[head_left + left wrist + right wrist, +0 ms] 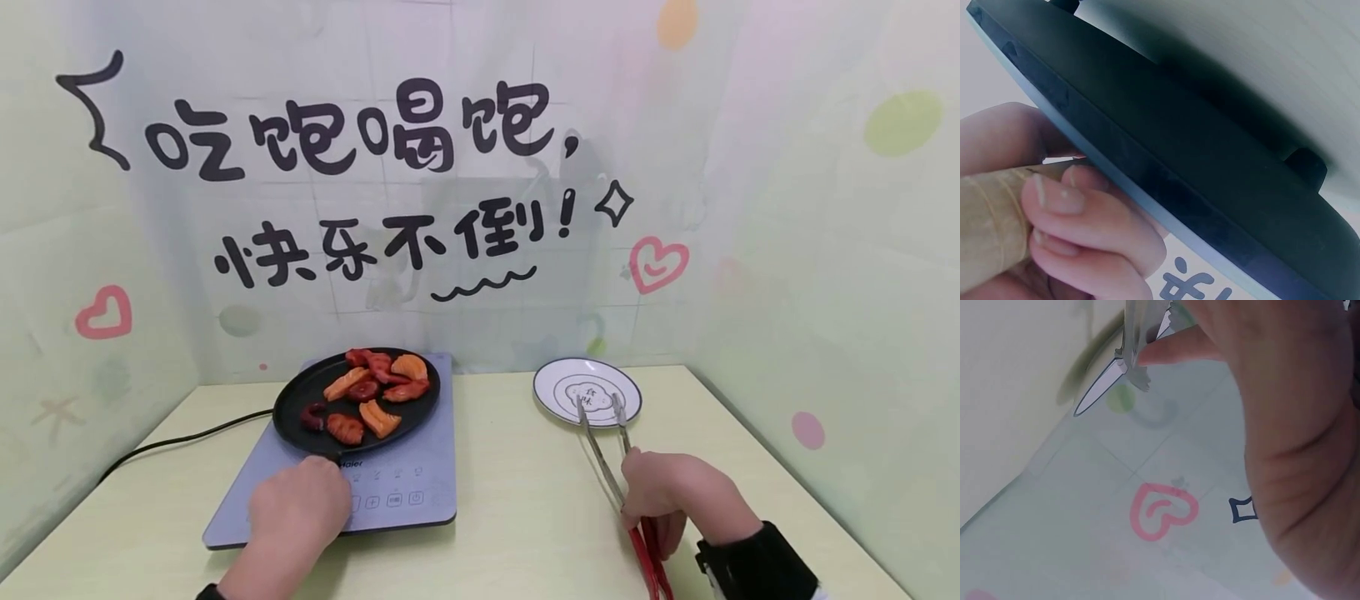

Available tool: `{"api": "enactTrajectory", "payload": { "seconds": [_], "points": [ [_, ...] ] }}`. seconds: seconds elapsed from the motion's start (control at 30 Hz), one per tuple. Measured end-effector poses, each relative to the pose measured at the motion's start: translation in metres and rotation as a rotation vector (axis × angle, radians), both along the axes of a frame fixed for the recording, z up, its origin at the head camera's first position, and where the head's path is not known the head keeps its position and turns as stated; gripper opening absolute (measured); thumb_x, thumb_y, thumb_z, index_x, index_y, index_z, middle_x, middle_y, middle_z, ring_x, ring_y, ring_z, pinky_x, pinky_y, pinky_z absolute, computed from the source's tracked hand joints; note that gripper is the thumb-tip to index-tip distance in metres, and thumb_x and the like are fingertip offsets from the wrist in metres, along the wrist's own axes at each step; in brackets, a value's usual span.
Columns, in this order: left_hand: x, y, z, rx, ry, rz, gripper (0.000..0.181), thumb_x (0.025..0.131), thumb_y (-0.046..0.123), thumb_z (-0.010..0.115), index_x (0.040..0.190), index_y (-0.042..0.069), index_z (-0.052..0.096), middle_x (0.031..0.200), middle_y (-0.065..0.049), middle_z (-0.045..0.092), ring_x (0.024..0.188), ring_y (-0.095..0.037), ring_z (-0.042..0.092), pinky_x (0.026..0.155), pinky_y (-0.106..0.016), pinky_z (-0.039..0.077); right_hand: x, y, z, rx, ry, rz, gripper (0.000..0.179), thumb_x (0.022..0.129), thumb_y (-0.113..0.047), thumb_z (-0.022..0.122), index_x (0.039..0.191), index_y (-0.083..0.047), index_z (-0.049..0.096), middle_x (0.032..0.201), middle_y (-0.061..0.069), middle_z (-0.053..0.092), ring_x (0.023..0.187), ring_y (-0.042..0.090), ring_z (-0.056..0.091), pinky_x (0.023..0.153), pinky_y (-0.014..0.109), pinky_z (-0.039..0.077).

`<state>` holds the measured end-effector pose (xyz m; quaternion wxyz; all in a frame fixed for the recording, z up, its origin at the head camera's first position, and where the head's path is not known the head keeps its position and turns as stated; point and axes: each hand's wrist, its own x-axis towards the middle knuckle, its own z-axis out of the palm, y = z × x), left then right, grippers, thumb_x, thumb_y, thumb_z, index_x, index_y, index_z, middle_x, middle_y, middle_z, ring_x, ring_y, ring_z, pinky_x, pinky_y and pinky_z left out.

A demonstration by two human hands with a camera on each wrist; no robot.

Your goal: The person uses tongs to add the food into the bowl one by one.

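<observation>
My left hand (303,500) grips the pan's tan handle (991,219), its fingers curled round it in the left wrist view. A black round frying pan (294,417) sits on an induction cooker (442,492). Several orange and red food pieces (380,418) lie in the pan; some look like striped salmon slices. In my right hand (671,492) is a pair of metal tongs (602,467) with red handles. Their arms stand apart, with the tips over a white, blue-rimmed plate (550,402). Nothing shows between the tips. The palm hides part of the tongs in the right wrist view.
A black power cord (187,436) runs left from the cooker across the pale tabletop (510,517). Wall sheets with printed characters and hearts (658,265) enclose the table at the back and both sides. Small feet (1307,167) show under the cooker's edge.
</observation>
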<state>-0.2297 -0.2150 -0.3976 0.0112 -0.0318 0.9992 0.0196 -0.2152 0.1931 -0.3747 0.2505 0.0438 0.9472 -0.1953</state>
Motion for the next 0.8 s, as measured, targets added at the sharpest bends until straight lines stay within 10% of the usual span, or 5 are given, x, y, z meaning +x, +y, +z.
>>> {"api": "enactTrajectory", "payload": {
  "seconds": [0.17,0.43,0.8],
  "points": [
    [0.0,-0.002,-0.001,-0.002,0.006,-0.005,0.03,0.104,0.019,0.054,0.098,-0.005,0.072,0.088,-0.014,0.067,0.07,-0.029,0.058,0.062,-0.051,0.055,0.0,-0.001,-0.001,-0.025,0.01,0.001,0.093,0.092,-0.009,0.08,0.157,0.019,0.02,0.066,0.016,0.073,0.058,0.03,0.076,0.057,0.037,0.062],
    [-0.004,-0.004,-0.001,-0.001,-0.003,0.001,0.03,0.104,0.02,0.054,0.1,-0.004,0.072,0.089,-0.014,0.068,0.072,-0.029,0.059,0.063,-0.052,0.056,-0.002,0.003,-0.009,-0.109,0.062,-0.032,0.041,0.093,-0.009,0.079,0.115,0.005,0.047,0.065,0.016,0.072,0.058,0.03,0.076,0.056,0.037,0.062],
    [-0.01,-0.004,-0.01,-0.014,-0.029,-0.003,0.029,0.104,0.019,0.055,0.103,-0.003,0.073,0.092,-0.014,0.071,0.073,-0.029,0.06,0.064,-0.051,0.055,0.003,0.011,-0.023,-0.016,0.243,-0.016,0.087,0.099,-0.028,0.075,0.152,0.022,0.027,0.091,0.024,0.07,0.073,0.03,0.075,0.071,0.044,0.061]
  ]
}}
